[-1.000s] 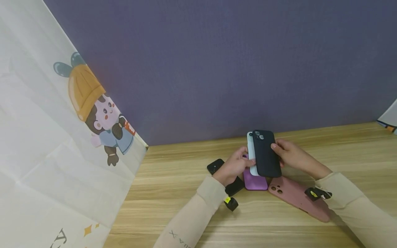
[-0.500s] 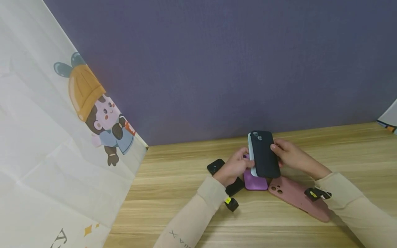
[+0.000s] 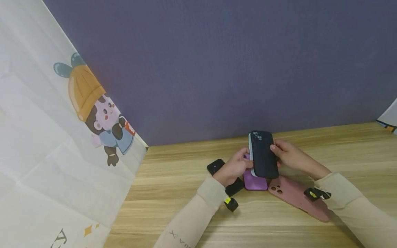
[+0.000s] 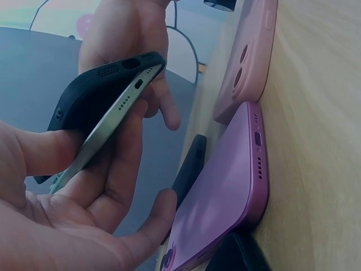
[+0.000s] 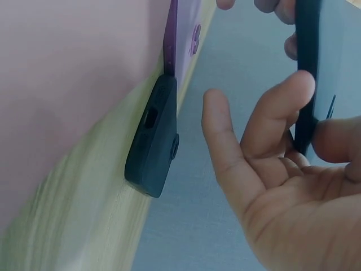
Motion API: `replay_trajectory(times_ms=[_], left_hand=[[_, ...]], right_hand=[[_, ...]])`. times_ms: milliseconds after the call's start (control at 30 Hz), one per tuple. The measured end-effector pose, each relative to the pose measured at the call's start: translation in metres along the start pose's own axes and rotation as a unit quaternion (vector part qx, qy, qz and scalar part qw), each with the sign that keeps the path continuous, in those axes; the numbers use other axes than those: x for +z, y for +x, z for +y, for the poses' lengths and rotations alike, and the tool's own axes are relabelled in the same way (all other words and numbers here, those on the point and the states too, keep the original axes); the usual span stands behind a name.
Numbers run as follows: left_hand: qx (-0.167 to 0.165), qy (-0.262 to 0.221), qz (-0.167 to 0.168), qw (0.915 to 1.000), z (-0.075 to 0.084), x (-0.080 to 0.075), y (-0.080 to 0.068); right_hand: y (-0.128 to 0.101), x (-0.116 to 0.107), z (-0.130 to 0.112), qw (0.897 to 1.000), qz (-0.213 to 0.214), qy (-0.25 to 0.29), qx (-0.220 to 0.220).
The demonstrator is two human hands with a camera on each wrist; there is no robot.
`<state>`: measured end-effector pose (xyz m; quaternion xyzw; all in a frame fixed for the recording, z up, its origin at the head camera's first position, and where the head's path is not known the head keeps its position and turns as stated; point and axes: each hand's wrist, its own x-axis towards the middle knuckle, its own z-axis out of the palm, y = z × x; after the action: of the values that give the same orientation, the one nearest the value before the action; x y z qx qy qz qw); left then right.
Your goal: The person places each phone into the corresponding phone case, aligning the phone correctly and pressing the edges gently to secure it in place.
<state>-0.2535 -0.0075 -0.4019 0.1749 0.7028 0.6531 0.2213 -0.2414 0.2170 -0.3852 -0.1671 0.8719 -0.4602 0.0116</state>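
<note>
The left hand's (image 3: 235, 166) grip pinches a pale phone (image 4: 115, 113); the right hand's (image 3: 289, 155) grip holds a black case (image 3: 264, 155) against it, gaping at the port end. Both are raised over the purple phone (image 3: 255, 183) on the worktop (image 3: 167, 179). A pink case (image 3: 297, 198) lies to its right, a black phone (image 3: 234, 186) to its left.
</note>
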Motion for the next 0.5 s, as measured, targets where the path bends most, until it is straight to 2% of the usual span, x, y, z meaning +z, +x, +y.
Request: replay_trajectory(times_ms=[267,500], left_hand=[[0.000,0.000,-0.009,1.0000,0.0022,-0.0007,-0.0003],[-0.006,-0.005,-0.012,0.9999,0.0038,-0.0019,-0.0007]], right_hand=[[0.0005,0.0002,-0.0009,1.000,-0.010,0.011,0.012],[-0.0003,0.0002,-0.0018,1.000,-0.013,0.014,0.005]])
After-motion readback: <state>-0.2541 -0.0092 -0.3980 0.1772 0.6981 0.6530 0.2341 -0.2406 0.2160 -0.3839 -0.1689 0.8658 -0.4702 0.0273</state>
